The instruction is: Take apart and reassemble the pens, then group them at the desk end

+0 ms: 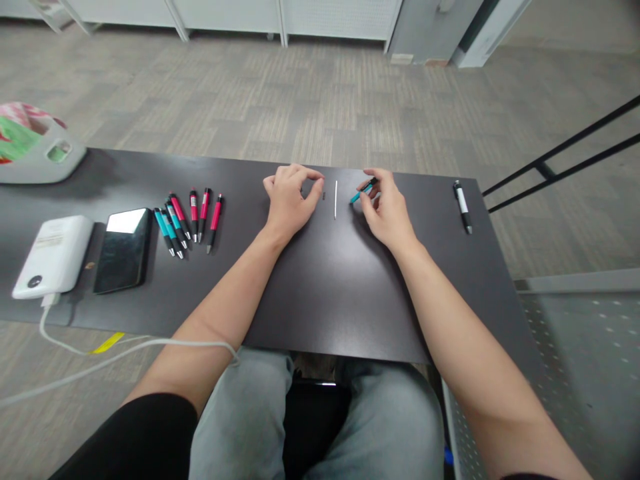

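Note:
My right hand (387, 207) holds a teal and black pen (361, 193) between thumb and fingers, just above the dark table (340, 293). Left of it, a thin pale rod like a pen refill (335, 200) lies lengthwise on the tabletop. My left hand (293, 203) rests on the table with thumb and index fingertips brought together; whatever may be between them is too small to make out. A tiny dark piece (324, 196) lies just below those fingertips. Further left is a group of pink pens (215, 220) and teal pens (165, 230) with black grips.
At the right end lies a white and black pen (463, 207). To the left are a black phone-like device (123, 250), a white power bank (53, 257) with a white cable (150, 343) crossing by my left arm, and a white basket (65, 157) holding colourful cloth.

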{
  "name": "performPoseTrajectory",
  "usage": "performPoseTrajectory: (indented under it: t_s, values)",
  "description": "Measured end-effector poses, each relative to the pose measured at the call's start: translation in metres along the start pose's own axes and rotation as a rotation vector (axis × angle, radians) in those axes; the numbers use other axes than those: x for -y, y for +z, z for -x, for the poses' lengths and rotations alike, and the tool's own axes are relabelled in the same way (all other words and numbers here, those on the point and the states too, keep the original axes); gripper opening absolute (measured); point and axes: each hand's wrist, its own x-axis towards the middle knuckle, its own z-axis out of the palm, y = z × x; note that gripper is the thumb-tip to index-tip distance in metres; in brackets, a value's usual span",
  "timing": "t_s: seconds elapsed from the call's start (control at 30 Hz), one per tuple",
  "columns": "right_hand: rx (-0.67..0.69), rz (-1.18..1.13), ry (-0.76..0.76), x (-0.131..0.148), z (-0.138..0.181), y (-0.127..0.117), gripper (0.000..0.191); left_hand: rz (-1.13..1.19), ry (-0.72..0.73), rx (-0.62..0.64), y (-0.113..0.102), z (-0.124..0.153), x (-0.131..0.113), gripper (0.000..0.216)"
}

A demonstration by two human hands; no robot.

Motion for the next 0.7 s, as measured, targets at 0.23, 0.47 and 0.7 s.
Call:
performPoseTrajectory:
  t_s: [0.23,0.47,0.7]
  values:
    - [0.109,0.033,-0.082,0.008,0.002,0.001,0.055,0.017,-0.006,0.005,0.000,0.001,-0.003,0.023]
    - [0.059,0.020,-0.174,-0.005,0.005,0.004,0.056,0.023,0.006,-0.013,0.000,0.000,-0.004,0.025]
    - [0.106,0.042,-0.099,-0.002,0.004,0.004,0.065,-0.004,0.019,0.008,0.002,-0.001,-0.001,0.028]
